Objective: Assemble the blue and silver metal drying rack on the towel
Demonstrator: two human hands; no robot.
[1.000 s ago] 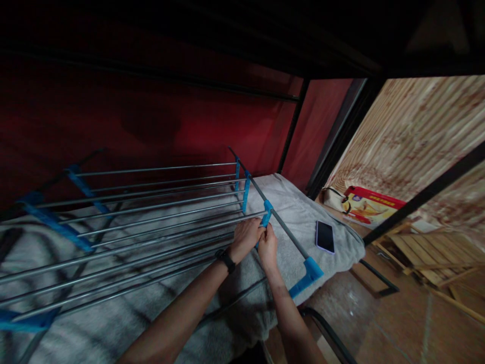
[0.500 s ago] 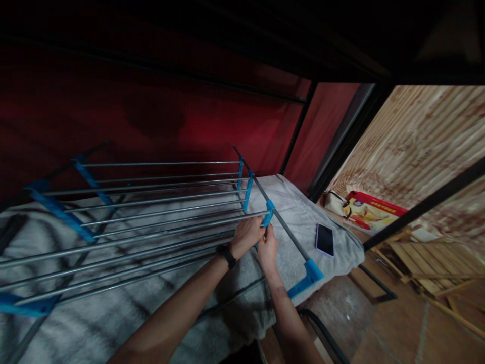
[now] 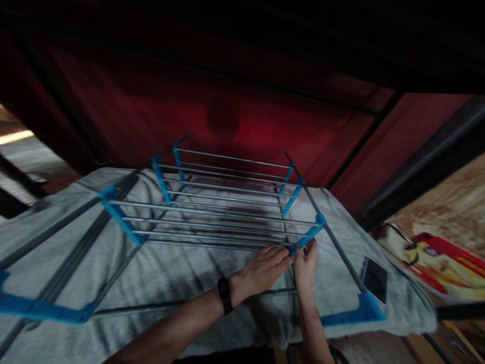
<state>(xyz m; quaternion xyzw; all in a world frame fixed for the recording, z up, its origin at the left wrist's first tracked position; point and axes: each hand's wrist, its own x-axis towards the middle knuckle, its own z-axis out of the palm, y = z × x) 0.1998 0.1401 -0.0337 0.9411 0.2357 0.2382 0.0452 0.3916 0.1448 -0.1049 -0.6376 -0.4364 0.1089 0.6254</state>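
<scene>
A drying rack of grey metal rods and blue plastic brackets lies unfolded on a grey blanket. My left hand, with a dark band on its wrist, reaches over the right end of the nearest rod of the middle tier. Its fingers press around the lower end of a blue bracket; the thumb is hidden. On the other side of that same bracket end, my right hand pinches it between thumb and fingers. Whether the rod's tip sits inside the bracket cannot be seen behind the fingers.
A phone lies on the blanket to the right of the rack. Beyond the edge is a red and yellow box with a dark cable. A red wall panel stands behind, framed by dark bars.
My view has swung left, bringing the rack's left side into sight. Both hands have shifted from the bracket's upper part to its lower end, and my left hand has flattened out.
</scene>
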